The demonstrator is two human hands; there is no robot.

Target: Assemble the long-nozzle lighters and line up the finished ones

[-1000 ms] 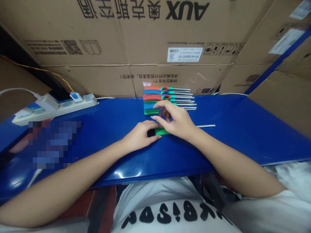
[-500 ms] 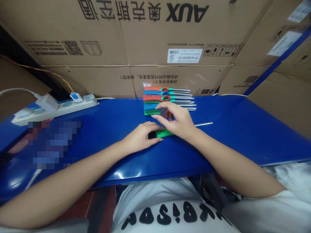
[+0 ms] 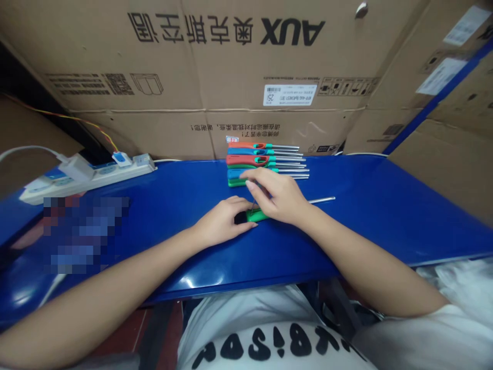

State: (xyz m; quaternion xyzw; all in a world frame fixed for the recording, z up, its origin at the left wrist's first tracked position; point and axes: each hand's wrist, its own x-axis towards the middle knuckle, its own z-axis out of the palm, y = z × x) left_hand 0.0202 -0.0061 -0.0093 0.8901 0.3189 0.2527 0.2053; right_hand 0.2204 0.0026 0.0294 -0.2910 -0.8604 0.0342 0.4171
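Green lighter: left hand, thumb and fingers parted, grips its end. Right hand, fingers curled, holds a thin tool.

Apparently a workshop corner — blue worktable, power strip, lined-up lighters, printed cardboard behind.

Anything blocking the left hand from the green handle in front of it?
Nothing visible. Left hand has thumb and forefinger flanking the near end of the green handle. A thin metal shaft stands at that end, not blocking. The right hand hides the handle farther along; the lighter stack lies beyond.
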